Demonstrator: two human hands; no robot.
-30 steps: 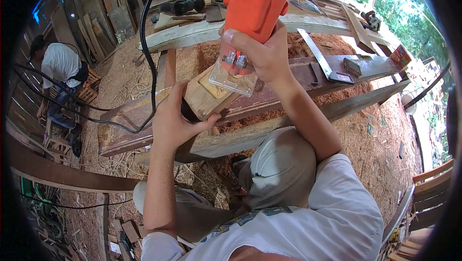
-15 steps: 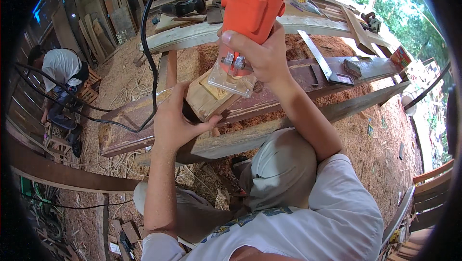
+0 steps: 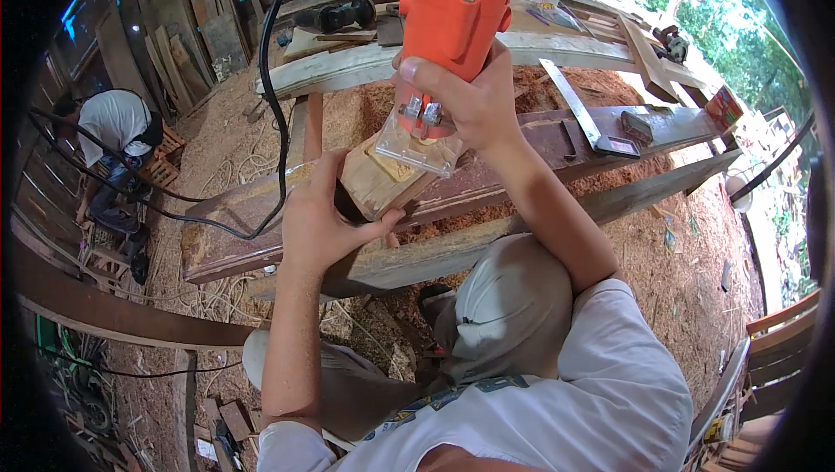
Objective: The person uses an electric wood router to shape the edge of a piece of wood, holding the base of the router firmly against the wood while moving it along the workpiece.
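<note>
My right hand [image 3: 465, 93] is wrapped round the lower body of an orange trim router [image 3: 454, 15]. The router's clear plastic base [image 3: 416, 154] rests on a block of wood [image 3: 376, 192], and its bit is too hard to make out. A shallow pale recess [image 3: 393, 166] shows in the block's top face beside the base. My left hand [image 3: 322, 211] grips the near left end of the block, thumb along the near end and fingers round the left side. Beneath lies a reddish-brown plank [image 3: 235, 228], across which the block is held.
A metal square [image 3: 570, 105] and a dark block [image 3: 637, 127] lie on the plank's right part. A black cable [image 3: 271, 98] loops down at the left. A corded power tool [image 3: 335, 15] sits on the far bench. Another person [image 3: 117, 137] bends over at the left. Sawdust covers the ground.
Almost nothing differs. The view has shifted very slightly, and both hands keep the same hold on the router and the wooden block.
</note>
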